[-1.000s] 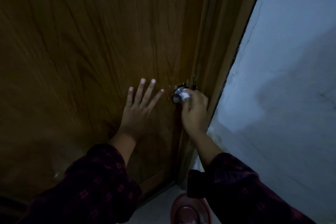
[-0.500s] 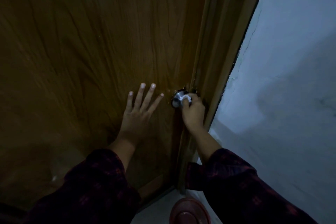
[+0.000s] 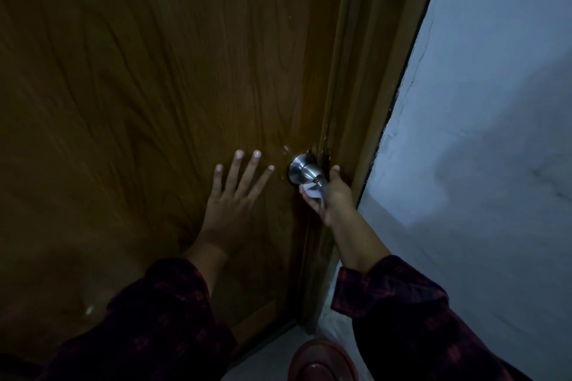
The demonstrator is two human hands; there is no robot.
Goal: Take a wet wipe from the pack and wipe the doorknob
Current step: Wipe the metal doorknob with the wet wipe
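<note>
Scene: a dim view from the person's head, looking down both arms at a closed wooden door (image 3: 161, 86) with visible grain.
Left hand (image 3: 230, 204): pressed flat against the door panel, fingers spread wide and pointing up, holding nothing; it sits just to the left of the doorknob without touching it.
Right hand (image 3: 332, 195): cupped under and around the lower right side of the doorknob, palm turned up, fingers curled closed on a wet wipe; one fingertip (image 3: 335, 169) rises beside the knob on its right.
Doorknob (image 3: 305, 171): a round brushed-metal knob with a keyhole in its face, mounted near the door's right edge, directly above the right hand's palm; its upper and left sides are bare and catch the light.
Wet wipe (image 3: 312, 190): a small white bunched piece, squeezed between the right hand's fingers and the underside of the knob; only a crumpled corner shows.
Door frame (image 3: 365, 86): brown wood, running up just right of the right hand.
Wall (image 3: 479, 133): pale bluish plaster further right of the frame, with a hairline crack along the frame's edge.
Sleeves: both forearms emerge from dark sleeves (image 3: 173, 318) with a faint red pattern, at the bottom of the view.
Floor: below the right arm, a reddish rounded object (image 3: 322, 362) lies on the pale floor; too dark to tell what it is.
Wipe pack: cannot be made out.
</note>
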